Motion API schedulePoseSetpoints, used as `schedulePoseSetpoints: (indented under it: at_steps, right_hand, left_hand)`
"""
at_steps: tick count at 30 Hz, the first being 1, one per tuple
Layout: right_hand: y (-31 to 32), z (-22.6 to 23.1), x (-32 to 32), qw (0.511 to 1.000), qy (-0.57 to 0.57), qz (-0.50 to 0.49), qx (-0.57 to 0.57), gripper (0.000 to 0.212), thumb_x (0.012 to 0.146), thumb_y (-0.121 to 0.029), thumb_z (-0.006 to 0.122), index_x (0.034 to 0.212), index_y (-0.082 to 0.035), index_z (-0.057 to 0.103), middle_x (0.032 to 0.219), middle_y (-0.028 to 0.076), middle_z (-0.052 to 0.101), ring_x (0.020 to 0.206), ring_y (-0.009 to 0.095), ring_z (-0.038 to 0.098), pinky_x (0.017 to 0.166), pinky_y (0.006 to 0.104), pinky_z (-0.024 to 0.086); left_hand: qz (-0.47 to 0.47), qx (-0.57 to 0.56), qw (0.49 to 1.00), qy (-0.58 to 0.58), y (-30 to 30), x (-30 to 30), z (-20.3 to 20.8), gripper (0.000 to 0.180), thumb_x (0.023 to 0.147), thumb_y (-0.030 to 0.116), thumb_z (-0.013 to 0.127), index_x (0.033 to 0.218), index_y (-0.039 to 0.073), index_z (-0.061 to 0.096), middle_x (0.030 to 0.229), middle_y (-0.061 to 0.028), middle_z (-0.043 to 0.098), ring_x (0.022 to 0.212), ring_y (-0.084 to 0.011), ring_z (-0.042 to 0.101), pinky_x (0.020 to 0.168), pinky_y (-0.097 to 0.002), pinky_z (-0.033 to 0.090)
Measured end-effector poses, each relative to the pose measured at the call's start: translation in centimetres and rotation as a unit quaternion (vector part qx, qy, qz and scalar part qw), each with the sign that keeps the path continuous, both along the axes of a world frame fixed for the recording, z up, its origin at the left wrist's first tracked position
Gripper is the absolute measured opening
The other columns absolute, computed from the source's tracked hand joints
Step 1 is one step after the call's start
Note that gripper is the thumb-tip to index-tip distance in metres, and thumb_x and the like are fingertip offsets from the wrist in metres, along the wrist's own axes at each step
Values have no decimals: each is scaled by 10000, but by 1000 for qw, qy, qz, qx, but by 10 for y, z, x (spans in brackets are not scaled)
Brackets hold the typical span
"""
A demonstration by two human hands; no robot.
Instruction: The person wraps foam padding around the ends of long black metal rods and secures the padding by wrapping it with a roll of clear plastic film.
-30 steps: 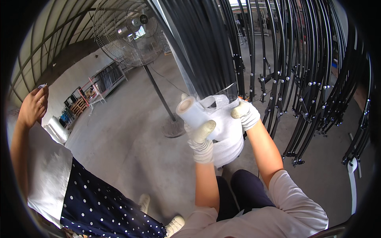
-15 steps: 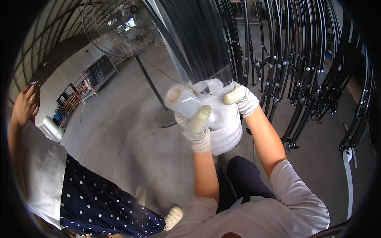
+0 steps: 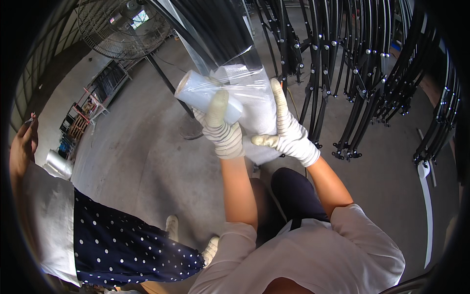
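Observation:
My gloved left hand (image 3: pixel 220 126) is closed around a roll of clear stretch film (image 3: pixel 198 90), its thumb lying across the roll. From the roll, a taut, creased sheet of film runs over the end of a bundle of long black tubes (image 3: pixel 220 34). White foam wrap (image 3: pixel 252 105) covers the bundle's lower end beneath the film. My gloved right hand (image 3: pixel 291 134) lies along the right side of that wrapped end, fingers stretched upward and thumb apart, touching it. The bundle's underside is hidden.
A pedestal fan (image 3: pixel 129 27) stands at the far left. Many black metal frames (image 3: pixel 352 73) hang on the right. Another person (image 3: pixel 122 235) in a dotted skirt stands at my left, one hand raised. A white strap (image 3: pixel 427 210) trails on the floor at right.
The film roll and my left hand have moved left and up, with film now stretched across the foam. My right hand has shifted down from the top edge to the bundle's side, its fingers straightened.

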State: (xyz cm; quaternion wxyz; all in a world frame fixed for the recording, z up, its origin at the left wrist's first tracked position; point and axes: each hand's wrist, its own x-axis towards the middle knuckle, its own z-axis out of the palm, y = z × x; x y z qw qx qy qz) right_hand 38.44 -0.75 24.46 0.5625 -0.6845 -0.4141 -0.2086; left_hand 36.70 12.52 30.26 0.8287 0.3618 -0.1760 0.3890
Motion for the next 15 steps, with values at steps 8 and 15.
schedulePoseSetpoints:
  at_steps: [8,15]
  right_hand:
    - [20,8,2,959,-203,-199,-6,773,639,-392,697,1299,-207,340,1270,243,302,1001,366,517,706,348,496]
    - [25,39,-11,974,-127,-177,-57,599,687,-158,601,1242,-305,430,1045,147,431,743,295,558,619,321,489]
  left_hand:
    - [17,81,997,-6,6,-2,4,444,666,220,642,1020,9,478,934,-74,511,883,-166,495,792,-296,413]
    - [14,106,994,-12,20,2,0,439,644,183,642,1016,21,472,924,-62,503,837,-157,505,777,-284,429]
